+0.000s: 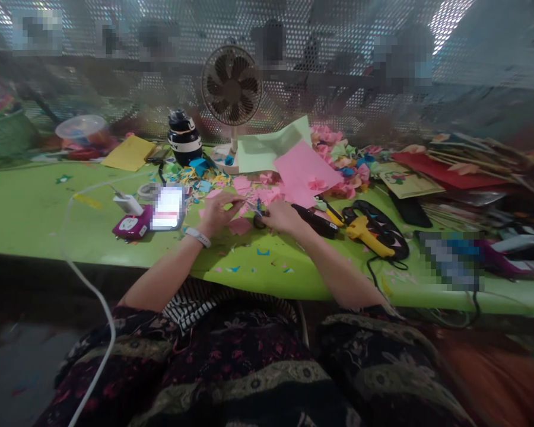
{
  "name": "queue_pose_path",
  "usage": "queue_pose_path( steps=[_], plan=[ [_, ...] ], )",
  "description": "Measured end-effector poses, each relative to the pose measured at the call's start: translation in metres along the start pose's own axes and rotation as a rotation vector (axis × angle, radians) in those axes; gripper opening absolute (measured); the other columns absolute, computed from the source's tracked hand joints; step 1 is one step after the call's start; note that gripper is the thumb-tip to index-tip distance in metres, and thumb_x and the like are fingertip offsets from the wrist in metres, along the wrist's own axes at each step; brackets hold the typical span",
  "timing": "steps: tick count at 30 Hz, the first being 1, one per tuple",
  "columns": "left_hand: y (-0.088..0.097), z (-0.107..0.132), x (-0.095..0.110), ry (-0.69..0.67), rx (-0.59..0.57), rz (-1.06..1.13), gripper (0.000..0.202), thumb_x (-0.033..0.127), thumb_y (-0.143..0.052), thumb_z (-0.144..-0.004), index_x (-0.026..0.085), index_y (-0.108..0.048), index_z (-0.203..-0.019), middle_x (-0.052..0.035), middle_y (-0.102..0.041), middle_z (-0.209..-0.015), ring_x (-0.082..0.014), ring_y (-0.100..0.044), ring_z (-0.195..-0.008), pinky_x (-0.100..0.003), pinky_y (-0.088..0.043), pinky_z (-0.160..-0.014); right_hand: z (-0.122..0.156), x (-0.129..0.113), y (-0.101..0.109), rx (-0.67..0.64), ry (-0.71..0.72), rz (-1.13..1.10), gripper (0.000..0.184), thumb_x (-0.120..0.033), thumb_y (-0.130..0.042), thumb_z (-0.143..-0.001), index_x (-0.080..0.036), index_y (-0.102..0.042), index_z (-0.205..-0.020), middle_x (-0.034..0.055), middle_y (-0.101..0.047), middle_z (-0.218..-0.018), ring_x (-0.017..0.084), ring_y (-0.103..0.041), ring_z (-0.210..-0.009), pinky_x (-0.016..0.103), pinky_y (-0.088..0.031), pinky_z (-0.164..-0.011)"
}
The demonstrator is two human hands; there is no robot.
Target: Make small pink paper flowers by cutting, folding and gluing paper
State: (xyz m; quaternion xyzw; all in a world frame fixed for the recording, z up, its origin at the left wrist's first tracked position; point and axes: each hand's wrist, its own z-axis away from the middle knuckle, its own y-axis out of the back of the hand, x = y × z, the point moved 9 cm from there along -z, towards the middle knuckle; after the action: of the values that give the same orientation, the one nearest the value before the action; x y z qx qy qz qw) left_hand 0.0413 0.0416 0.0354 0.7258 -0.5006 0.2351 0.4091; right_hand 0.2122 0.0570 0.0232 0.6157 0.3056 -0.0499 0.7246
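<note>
My left hand (pixel 219 212), with a white band on the wrist, is closed in a pinch on what looks like a small piece of pink paper (pixel 239 203). Facing it, my right hand (pixel 285 217) is wrapped round small scissors; a dark handle loop of the scissors (pixel 258 222) shows below the fingers, and the blades point toward my left fingertips. Pink paper scraps (pixel 267 194) lie under and behind both hands. Just beyond them rests a larger pink sheet (pixel 303 169), partly over a pale green sheet (pixel 267 151).
Left of my hands lie a lit phone (pixel 168 206) and a purple power strip (pixel 131 226) with a white plug. A black bottle (pixel 186 139) and a fan (pixel 232 86) stand behind. To the right are a yellow glue gun (pixel 369 237) and a black tray (pixel 394 228).
</note>
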Motion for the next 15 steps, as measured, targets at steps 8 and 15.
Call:
queue_pose_path(
  steps=[8,15],
  plan=[
    [-0.011,0.006,0.019,0.016,-0.091,0.222,0.014,0.029,-0.081,-0.076,0.025,-0.081,-0.089,-0.0092,-0.079,-0.098,-0.0240,-0.072,-0.095,-0.041,-0.054,-0.095,0.002,-0.015,0.024,0.115,0.100,-0.454,0.031,-0.018,-0.050,-0.089,-0.014,-0.070,-0.112,0.0093,-0.074,-0.108,0.015,-0.067,-0.074,0.027,-0.052,-0.071],
    [-0.011,0.009,0.021,0.043,-0.149,0.282,0.016,0.034,-0.079,-0.076,0.023,-0.081,-0.087,-0.0093,-0.079,-0.094,-0.0245,-0.073,-0.092,-0.039,-0.055,-0.092,0.005,-0.028,0.016,0.043,0.243,-0.470,0.030,-0.014,-0.052,-0.083,-0.015,-0.076,-0.100,0.0079,-0.076,-0.101,0.016,-0.066,-0.083,0.029,-0.052,-0.080]
  ],
)
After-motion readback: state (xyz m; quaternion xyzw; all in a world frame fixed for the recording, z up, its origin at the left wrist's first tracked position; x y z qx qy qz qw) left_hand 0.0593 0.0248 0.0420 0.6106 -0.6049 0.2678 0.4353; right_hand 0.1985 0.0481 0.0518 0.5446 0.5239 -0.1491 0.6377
